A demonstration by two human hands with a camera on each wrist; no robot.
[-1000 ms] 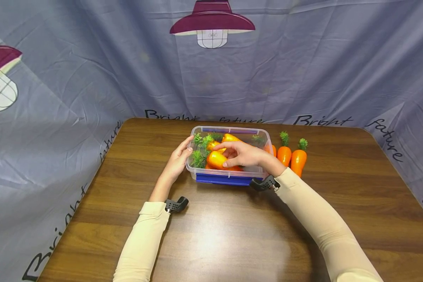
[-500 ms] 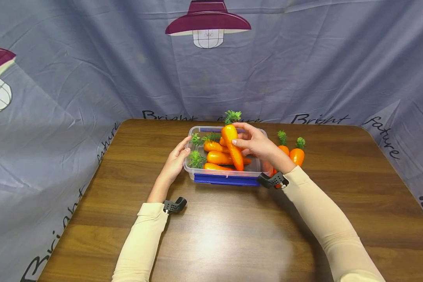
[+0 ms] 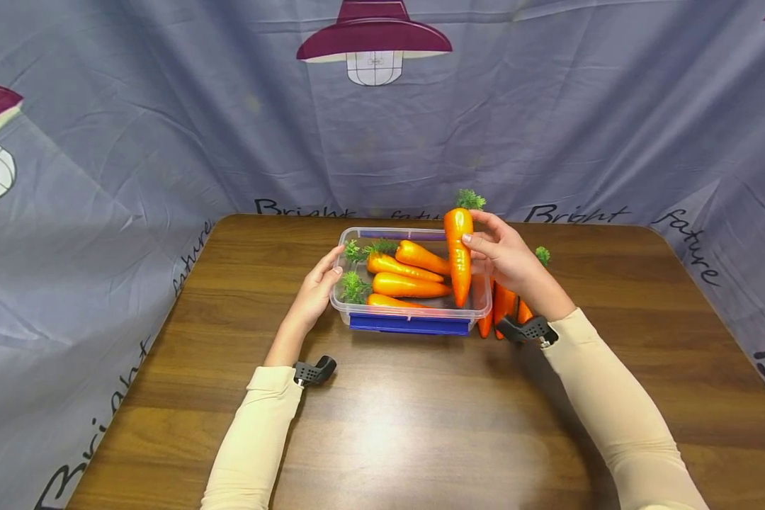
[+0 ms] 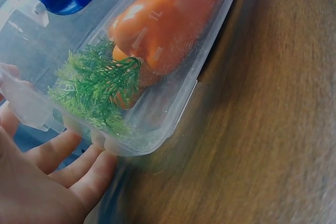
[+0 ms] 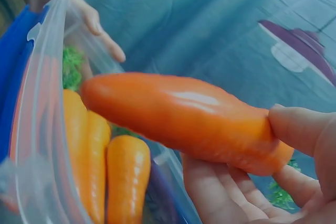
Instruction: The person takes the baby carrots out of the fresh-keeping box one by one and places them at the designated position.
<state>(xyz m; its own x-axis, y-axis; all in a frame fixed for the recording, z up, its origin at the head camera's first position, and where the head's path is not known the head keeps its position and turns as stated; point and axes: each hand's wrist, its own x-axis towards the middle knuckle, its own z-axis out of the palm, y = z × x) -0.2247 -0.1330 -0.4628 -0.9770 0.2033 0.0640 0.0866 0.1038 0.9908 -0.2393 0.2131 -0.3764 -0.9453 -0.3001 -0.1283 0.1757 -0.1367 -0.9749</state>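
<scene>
An orange toy carrot with a green leafy top is held by my right hand above the right end of a clear plastic box. Its thick end is pinched between thumb and fingers, and its tip points down toward me in the head view. Inside the box lie several carrots, leaves toward the left end. My left hand rests against the box's left end; in the left wrist view its fingers touch the outer wall, fairly straight.
Several more carrots lie on the wooden table just right of the box, partly hidden by my right hand. Blue clips line the box's long sides. A grey printed curtain hangs behind the table.
My right hand has lifted a carrot out from among those in the box and carried it rightward, turning it tip toward me. The left hand stays at the box's left end.
</scene>
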